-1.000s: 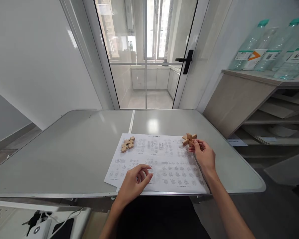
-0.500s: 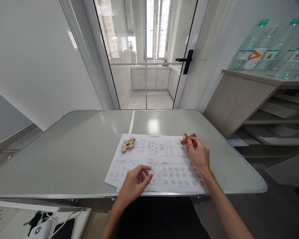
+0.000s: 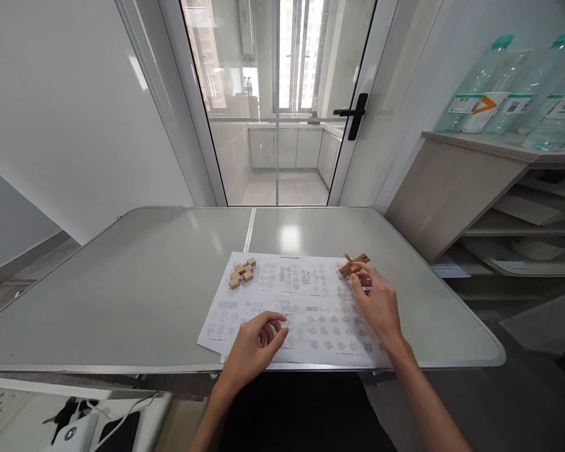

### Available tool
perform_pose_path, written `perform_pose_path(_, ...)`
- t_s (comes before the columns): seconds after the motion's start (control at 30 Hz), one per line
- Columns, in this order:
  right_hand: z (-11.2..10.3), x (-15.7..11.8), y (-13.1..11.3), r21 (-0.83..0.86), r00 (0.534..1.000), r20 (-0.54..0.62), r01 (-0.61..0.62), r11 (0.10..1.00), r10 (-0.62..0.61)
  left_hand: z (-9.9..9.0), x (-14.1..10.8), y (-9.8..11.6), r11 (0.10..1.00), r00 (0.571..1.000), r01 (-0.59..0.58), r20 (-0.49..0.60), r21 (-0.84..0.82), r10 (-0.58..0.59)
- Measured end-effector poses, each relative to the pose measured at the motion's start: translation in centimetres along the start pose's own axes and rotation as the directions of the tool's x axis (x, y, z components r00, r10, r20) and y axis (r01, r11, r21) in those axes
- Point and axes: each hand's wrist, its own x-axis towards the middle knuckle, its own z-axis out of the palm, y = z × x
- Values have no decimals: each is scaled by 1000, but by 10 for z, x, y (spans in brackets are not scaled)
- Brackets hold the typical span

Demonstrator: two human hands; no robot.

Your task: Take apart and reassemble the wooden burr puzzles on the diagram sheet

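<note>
Shelf point(image 3: 466, 179) has flat stuff point(image 3: 532, 204) inside, plus there's two wooden puzzles point(image 3: 349, 267), one left on the paper point(image 3: 329, 301), one at its far right corner, right hand point(image 3: 378, 304) touching it, can't tell if gripping, left hand point(image 3: 255, 343) loosely apart.

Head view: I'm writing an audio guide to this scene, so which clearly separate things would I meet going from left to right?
Flat black object, cluster of wooden blocks, crossed wooden pieces, green-capped bottles.
</note>
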Motion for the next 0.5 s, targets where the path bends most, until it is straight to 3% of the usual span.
perform_pose_path(0.07, 0, -12, -6, 128, 998, 41, -60, 990, 55, 1, 0, 0, 1000, 1000, -3, -9, 4, 3)
perform_pose_path(0.2, 7, -41, -12, 373, 955, 273, -219, 902, 119, 1, 0, 0, 1000, 1000, 0, -8, 5, 0)
perform_pose_path(0.27, 11, -53, -13, 390, 935, 339, -239, 890, 103, 1, 0, 0, 1000, 1000, 2, 1, 6, -2)
perform_pose_path(0.5, 11, -70, -10, 341, 937, 343, -192, 920, 68, 1, 1, 0, 1000, 1000, 1, 5, 13, -1)
